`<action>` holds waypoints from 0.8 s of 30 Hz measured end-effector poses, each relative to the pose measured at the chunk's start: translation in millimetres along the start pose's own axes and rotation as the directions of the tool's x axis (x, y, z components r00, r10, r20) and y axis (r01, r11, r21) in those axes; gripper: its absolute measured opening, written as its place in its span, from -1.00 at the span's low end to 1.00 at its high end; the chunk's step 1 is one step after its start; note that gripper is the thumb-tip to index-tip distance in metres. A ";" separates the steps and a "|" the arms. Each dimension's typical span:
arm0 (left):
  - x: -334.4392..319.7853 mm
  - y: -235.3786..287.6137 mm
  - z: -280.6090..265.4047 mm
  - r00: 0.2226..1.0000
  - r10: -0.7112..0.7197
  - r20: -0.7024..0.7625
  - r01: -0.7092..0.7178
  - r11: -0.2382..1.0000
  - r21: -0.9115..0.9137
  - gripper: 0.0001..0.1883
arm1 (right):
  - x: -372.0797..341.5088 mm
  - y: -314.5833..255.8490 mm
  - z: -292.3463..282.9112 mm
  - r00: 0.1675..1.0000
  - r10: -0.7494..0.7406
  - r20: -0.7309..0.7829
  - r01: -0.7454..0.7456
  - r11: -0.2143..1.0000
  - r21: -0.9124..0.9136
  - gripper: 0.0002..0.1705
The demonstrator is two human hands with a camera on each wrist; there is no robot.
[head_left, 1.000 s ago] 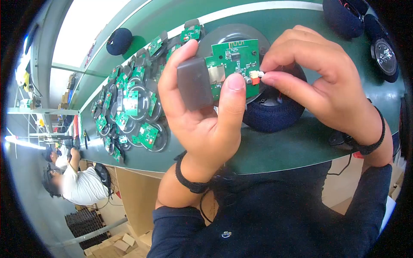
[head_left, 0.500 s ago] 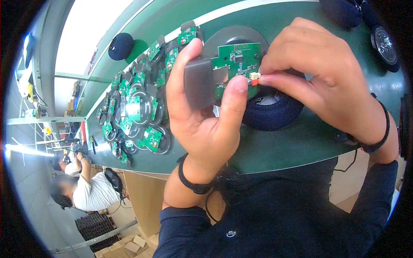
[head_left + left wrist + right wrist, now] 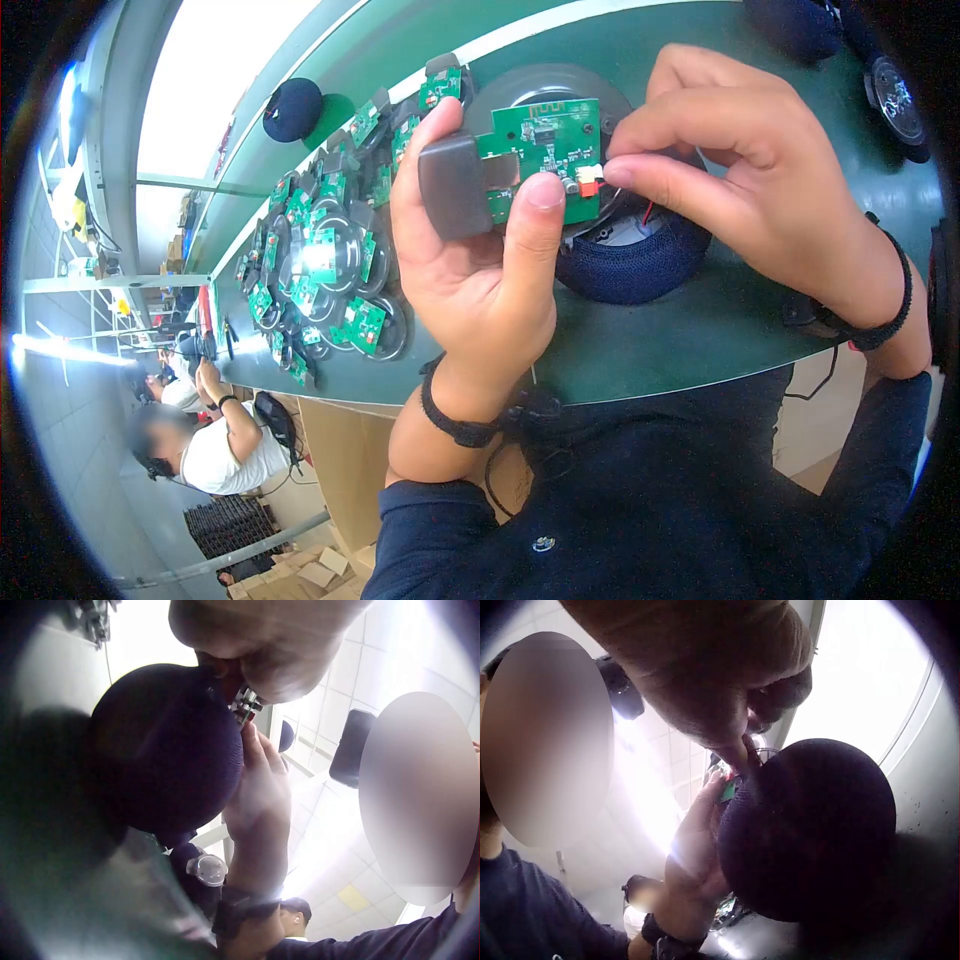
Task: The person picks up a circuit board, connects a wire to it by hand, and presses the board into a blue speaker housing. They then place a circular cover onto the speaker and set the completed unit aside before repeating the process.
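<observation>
Circuit board [image 3: 552, 148], 1 in number and green, is in the left grip [image 3: 480, 280], which is clasped on it: 1 thumb lies across the front face, with fingers behind. 1 dark block [image 3: 453, 188] sits along the board's side nearest the left palm. Just past that thumb's tip, at the board's opposite edge, are 2 small sockets: 1 white socket [image 3: 588, 173] and 1 red socket [image 3: 588, 189]. The right grip [image 3: 745, 165] meets this edge, 1 thumb and 1 forefinger pinching 1 small plug [image 3: 601, 171], mostly hidden by the fingertips.

Below and between the grips, 1 dark blue speaker body [image 3: 640, 265] rests on the green desk [image 3: 680, 350], with 1 red wire [image 3: 648, 213] showing at its opening. Behind the board is 1 gray disc [image 3: 495, 95]; whether they are joined I cannot tell.

Left of the left grip lies a heap of similar boards [image 3: 362, 325], more than 10, overlapping too much for an exact count. Beyond that heap is 1 dark ball [image 3: 292, 110]. Past the right grip, toward the far right, are 1 dark rounded body [image 3: 795, 28] and 1 round-faced unit [image 3: 897, 105]. Well left of the left grip are 2 people [image 3: 225, 455] in white tops.
</observation>
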State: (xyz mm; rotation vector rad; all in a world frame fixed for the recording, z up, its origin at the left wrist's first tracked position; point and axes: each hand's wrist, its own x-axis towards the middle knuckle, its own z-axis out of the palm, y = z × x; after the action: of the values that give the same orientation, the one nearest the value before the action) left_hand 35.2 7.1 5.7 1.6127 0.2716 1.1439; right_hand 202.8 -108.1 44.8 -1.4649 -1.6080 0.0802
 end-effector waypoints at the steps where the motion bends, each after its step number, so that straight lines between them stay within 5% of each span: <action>1: -0.5 -0.5 0.1 1.000 0.001 0.001 -0.001 1.000 0.001 -0.31 | -1.4 -1.3 0.2 1.000 -0.001 -0.001 0.001 1.000 0.001 -0.91; 3: -1.1 -1.7 0.5 0.997 0.071 -0.007 -0.071 0.996 0.059 -0.31 | -3.4 -3.4 0.7 0.980 0.188 0.058 -0.194 0.975 0.109 -0.92; 9: -3.4 -1.2 1.7 0.994 0.111 0.003 -0.111 0.990 0.088 -0.31 | -6.7 6.7 11.8 0.945 0.311 0.102 -0.323 0.838 0.440 -0.90; 24: -7.0 0.5 -1.7 0.987 0.151 0.061 -0.158 0.977 0.144 -0.31 | -7.4 0.9 5.9 0.933 0.339 0.121 -0.359 0.845 0.396 -0.90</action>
State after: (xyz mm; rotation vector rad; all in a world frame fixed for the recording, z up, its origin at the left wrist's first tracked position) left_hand 30.1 3.3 2.3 1.8167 0.2057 1.2232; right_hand 198.6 -110.8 36.7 -1.4033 -1.2401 0.6330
